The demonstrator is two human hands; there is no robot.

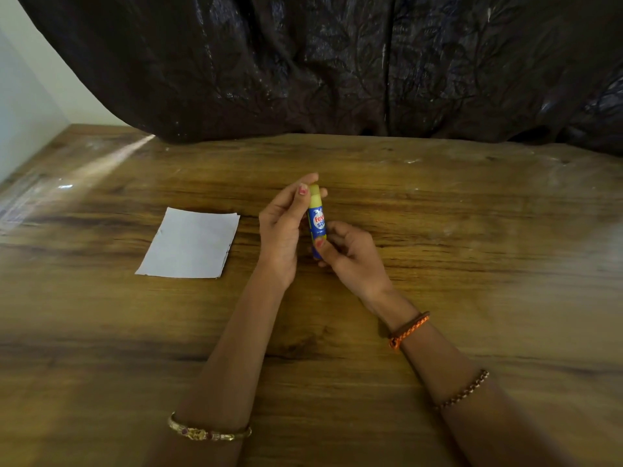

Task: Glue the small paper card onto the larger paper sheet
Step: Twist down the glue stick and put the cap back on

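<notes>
Glue stick (pixel 317 221), blue-labelled with a yellow cap, stands nearly upright above the wooden tabletop (pixel 438 230), held between both hands. The left hand (pixel 281 230) has its grip pinched on the yellow cap end, thumb and fingertips closed around the top. The right hand (pixel 350 256) has its grip clenched around the lower part of the blue barrel, thumb pressed on the near side. The two hands touch the stick at opposite ends and sit just beside one another.

A white paper sheet (pixel 192 244) lies flat on the tabletop to the left of the left grip, apart from both hands; whether a smaller card lies with it cannot be told. A gold bangle (pixel 209 433) circles the left forearm; an orange braided band (pixel 408 330) and a beaded bracelet (pixel 463 390) ring the right. Dark patterned cloth (pixel 337 62) hangs beyond the grips at the tabletop's far edge.
</notes>
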